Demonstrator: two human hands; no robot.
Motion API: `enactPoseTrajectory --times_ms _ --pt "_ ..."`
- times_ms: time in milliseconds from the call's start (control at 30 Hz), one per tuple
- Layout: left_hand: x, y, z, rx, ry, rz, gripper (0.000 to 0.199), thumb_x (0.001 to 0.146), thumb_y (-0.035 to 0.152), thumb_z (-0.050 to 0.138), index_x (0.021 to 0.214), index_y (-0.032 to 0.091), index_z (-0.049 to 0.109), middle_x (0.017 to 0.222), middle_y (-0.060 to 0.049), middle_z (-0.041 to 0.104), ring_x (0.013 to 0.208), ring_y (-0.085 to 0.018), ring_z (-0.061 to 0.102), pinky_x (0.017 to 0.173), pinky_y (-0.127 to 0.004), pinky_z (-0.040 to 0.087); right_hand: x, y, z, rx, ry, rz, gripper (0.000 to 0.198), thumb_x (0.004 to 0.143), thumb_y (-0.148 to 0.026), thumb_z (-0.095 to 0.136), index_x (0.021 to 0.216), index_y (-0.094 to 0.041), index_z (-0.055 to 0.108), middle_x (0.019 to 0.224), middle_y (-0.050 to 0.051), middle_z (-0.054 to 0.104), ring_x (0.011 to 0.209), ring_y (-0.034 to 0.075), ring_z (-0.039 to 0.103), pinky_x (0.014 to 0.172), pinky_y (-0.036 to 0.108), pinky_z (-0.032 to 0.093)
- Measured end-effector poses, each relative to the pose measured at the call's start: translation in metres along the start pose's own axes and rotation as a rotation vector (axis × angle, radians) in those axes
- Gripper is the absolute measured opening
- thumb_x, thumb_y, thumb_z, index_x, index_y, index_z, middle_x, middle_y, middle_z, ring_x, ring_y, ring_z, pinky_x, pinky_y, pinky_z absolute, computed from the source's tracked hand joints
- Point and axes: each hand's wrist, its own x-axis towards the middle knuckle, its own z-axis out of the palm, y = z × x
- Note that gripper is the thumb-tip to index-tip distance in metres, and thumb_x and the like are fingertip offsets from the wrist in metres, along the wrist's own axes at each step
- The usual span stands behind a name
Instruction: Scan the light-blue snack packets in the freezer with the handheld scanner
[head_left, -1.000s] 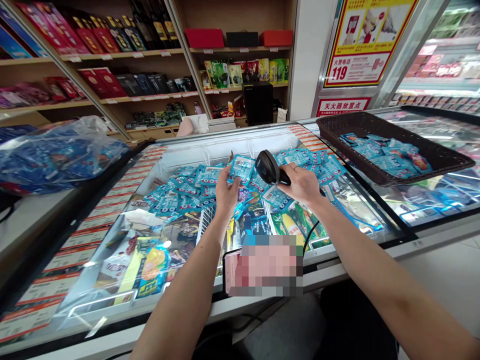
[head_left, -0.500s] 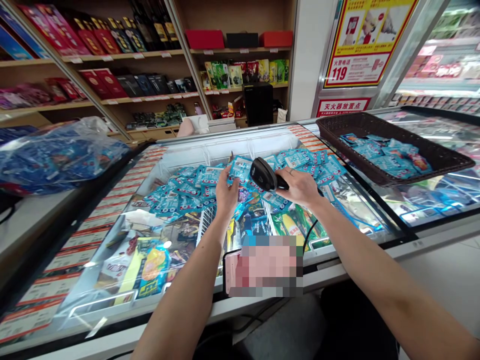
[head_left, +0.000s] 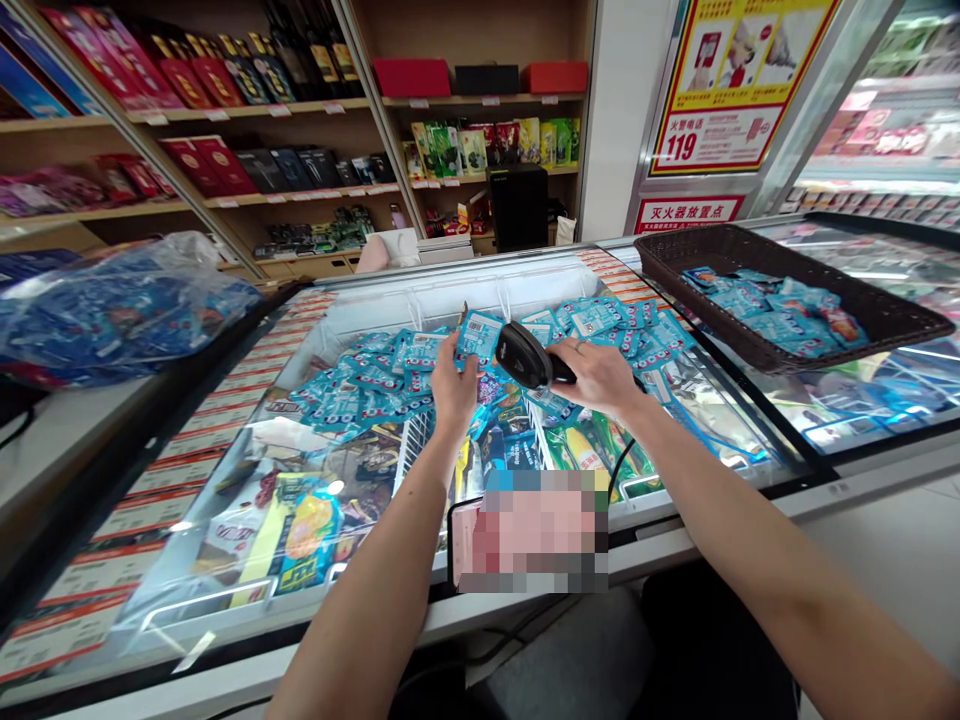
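Pinched in my left hand (head_left: 454,380) is a small blue snack packet (head_left: 480,335) whose white barcode label faces up. My right hand (head_left: 600,377) is wrapped around the handle of a black barcode scanner (head_left: 523,355). The scanner's head points left and sits right beside the packet. A black cable hangs from below the right hand. Under and around both hands, many similar blue packets lie in two heaps on the freezer's glass top, one heap (head_left: 367,380) to the left and one (head_left: 611,325) to the right.
A brown woven basket (head_left: 720,340) with more blue packets stands on the freezer at the right. At the left lies a clear plastic bag (head_left: 127,310) of blue packs. A phone (head_left: 466,545), partly blurred out, rests at the front edge. Stocked shelves (head_left: 262,110) stand behind.
The scanner's head has shifted very slightly left and down, closer to the packet. My left hand has stayed nearly still with the packet in it.
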Motion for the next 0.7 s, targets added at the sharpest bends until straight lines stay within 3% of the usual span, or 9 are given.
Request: enactPoseTrajectory --times_ms 267,700 --pt "-0.0018 0.0032 0.0005 0.046 0.014 0.092 0.045 0.081 0.03 0.051 0.125 0.026 0.048 0.114 -0.006 0.056 0.082 -0.015 0.061 0.064 -0.027 0.055 0.0008 0.0003 0.0007 -0.006 -0.014 -0.003 0.037 0.082 -0.039 0.052 0.112 -0.018 0.055 0.098 0.006 0.064 0.083 0.017 0.058 0.064 0.026 0.035" --pt "-0.0016 0.0033 0.0008 0.041 0.004 0.088 0.045 0.081 0.03 0.051 0.126 0.026 0.048 0.118 -0.007 0.056 0.078 -0.015 0.062 0.065 -0.03 0.056 0.0005 0.0008 -0.0012 -0.007 -0.039 -0.027 0.038 0.082 -0.041 0.053 0.113 -0.018 0.053 0.099 0.006 0.063 0.083 0.017 0.059 0.064 0.027 0.036"
